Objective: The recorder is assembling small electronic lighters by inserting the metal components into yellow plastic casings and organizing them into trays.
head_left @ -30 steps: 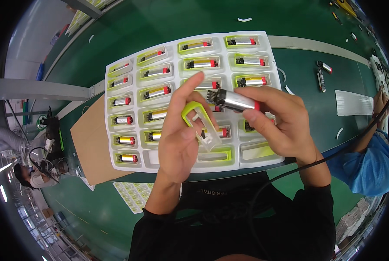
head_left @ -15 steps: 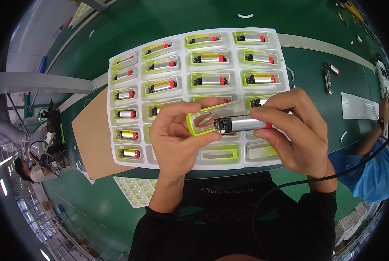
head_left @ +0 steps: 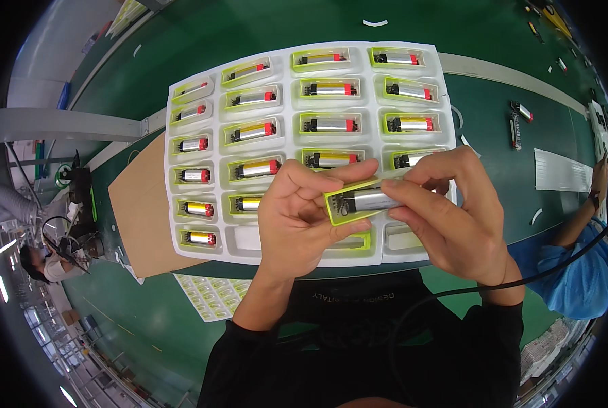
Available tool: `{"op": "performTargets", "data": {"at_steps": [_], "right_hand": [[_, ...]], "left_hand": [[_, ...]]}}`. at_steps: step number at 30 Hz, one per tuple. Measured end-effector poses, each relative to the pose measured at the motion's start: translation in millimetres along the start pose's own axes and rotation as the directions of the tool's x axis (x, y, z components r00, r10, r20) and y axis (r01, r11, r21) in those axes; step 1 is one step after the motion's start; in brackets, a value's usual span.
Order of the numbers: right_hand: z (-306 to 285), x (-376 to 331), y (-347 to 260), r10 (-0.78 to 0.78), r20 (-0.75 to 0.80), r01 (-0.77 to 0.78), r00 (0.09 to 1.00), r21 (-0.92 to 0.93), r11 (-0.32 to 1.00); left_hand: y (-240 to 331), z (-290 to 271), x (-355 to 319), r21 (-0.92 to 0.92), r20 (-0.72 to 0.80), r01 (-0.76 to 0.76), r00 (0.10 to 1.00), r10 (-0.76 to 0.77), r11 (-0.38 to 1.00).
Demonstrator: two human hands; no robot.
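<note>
"Looking at the hands, what does each one have?"

"The left hand [head_left: 292, 221] grips a lime-rimmed clear case [head_left: 351, 219], thumb along its near edge and fingers at the far one. The right hand [head_left: 457, 219] pinches a silver cell [head_left: 370, 200] towards its right end, which the fingers cover."

"And where are they?"

"Together, above the near part of the white tray [head_left: 288, 112], right of its middle. The cell's dark left end lies within the lime frame; I can't tell whether it's fully seated."

"What could go wrong?"

"Those fine dark parts might catch on the rim and bend if the cell is pressed at a slant. Squeezing the case too hard could make it twist out of the left hand."

"Anything else?"

"A black cable [head_left: 453, 290] crosses the right forearm. If it tugs, I think the pinch could slip and drop the cell onto the tray."
</note>
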State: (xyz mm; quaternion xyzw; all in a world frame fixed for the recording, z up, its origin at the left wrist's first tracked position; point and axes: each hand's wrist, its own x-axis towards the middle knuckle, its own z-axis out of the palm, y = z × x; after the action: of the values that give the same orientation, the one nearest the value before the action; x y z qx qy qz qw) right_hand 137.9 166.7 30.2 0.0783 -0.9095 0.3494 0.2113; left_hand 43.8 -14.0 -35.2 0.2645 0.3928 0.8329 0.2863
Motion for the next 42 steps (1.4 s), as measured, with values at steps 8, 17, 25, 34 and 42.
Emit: {"op": "performTargets", "data": {"at_steps": [8,17,25,34,42], "right_hand": [[2.4,0.9,2.2,-0.009,0.015,0.010,1.000,-0.064,0.998],[27.4,-14.7,19.2,0.338,0.018,-0.298,0.941,0.516,0.803],[27.6,-5.6,24.9,0.580,0.377,-0.589,0.722,0.774,0.231],[35.5,-20.8,26.4,0.515,0.205,-0.494,0.832,0.696,0.522],[32.2,-22.3,30.8,0.327,0.105,-0.344,0.939,0.282,0.896]], "left_hand": [[0.9,-1.3,1.9,0.021,0.009,-0.017,1.000,0.017,1.000],[-2.9,-2.1,3.8,0.139,0.039,-0.044,0.999,0.038,0.989],[-4.2,-1.7,0.3,0.151,0.049,-0.041,0.998,0.034,0.988],[20.4,21.3,10.6,0.445,-0.152,0.290,0.957,-0.248,0.847],[6.3,26.4,3.1,0.699,-0.185,0.212,0.976,-0.114,0.683]]}}
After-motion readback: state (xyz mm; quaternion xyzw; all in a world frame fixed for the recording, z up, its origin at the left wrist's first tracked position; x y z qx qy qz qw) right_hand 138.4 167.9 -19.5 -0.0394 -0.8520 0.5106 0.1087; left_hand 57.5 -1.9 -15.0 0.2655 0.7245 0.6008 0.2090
